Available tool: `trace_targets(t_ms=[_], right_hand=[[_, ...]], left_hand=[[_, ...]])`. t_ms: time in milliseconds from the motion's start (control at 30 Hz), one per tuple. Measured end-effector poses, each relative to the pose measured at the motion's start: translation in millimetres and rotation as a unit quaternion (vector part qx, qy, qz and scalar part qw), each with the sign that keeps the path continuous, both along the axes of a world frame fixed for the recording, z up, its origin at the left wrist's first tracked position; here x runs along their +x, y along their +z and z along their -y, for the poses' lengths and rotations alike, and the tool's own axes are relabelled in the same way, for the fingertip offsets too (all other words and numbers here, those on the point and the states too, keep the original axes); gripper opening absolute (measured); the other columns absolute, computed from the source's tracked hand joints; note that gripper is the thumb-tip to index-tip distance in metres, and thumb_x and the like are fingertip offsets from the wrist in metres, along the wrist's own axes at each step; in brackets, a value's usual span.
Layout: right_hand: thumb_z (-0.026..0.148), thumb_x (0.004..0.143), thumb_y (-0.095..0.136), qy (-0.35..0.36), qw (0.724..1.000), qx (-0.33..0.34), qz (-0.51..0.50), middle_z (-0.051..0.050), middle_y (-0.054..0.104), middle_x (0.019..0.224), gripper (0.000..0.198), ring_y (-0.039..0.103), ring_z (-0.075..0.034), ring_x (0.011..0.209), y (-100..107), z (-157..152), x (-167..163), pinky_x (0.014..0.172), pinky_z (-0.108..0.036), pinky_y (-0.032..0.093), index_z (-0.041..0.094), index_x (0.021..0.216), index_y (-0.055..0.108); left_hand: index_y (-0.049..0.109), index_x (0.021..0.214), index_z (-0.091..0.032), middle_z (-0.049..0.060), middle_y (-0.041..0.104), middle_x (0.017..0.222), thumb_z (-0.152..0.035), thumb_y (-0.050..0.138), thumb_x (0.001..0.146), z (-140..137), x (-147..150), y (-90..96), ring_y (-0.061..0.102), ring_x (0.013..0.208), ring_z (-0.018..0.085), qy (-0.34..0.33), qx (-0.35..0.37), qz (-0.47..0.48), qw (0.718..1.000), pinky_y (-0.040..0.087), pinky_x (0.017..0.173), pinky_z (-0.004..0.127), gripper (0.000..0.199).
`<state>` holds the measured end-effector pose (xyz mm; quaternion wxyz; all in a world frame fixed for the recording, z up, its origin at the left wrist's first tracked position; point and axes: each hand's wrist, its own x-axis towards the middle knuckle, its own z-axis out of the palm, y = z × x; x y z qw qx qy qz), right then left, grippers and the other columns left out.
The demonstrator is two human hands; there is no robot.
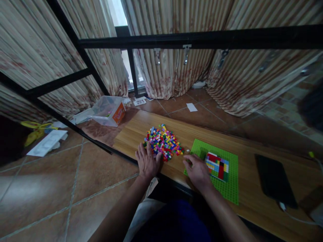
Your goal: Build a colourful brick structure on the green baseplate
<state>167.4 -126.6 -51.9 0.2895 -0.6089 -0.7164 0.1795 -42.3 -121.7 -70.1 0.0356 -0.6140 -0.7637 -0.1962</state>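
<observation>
A heap of small toy building bricks (164, 141) in many colours lies on the wooden bench top. My left hand (147, 162) rests at the heap's near left edge, fingers spread and touching bricks. Over the left edge of a green baseplate (230, 193), my right hand (198, 171) is curled with its fingertips drawn together. Whether a brick is between them I cannot make out. A small white brick (188, 151) lies just beyond those fingers. On the baseplate stands a low multicoloured brick build (217, 166), its left side partly behind my right hand.
To the right, a dark tablet (275, 179) with a white cable lies on the bench (247, 149). A clear plastic box (103, 109) with an orange label stands at the far left. Black metal bars (176, 41) cross in front of the striped curtains.
</observation>
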Motion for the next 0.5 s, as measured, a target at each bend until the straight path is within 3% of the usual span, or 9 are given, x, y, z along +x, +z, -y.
trace_targets(t_ms=[300,500], right_hand=[[0.021,0.086,0.06,0.141,0.989,0.026,0.046,-0.004,0.066,0.087,0.008,0.06,-0.02,0.087,-5,6,-50,0.079,-0.032,0.047,0.022,0.085,0.067],[0.011,0.082,0.059,0.135,0.983,0.073,0.104,-0.004,0.062,0.079,0.016,0.057,-0.02,0.081,-8,-4,-59,0.076,-0.032,0.045,0.02,0.07,0.064]], left_hand=[[0.035,0.147,-0.009,0.027,0.033,0.152,-0.058,0.043,0.09,-9,13,9.5,0.029,0.142,0.041,0.023,-0.047,0.009,0.999,0.025,0.11,0.063,0.075],[0.037,0.146,-0.01,0.024,0.035,0.152,-0.051,0.042,0.093,-21,32,13.2,0.029,0.142,0.038,0.01,-0.015,0.101,0.995,0.026,0.111,0.062,0.067]])
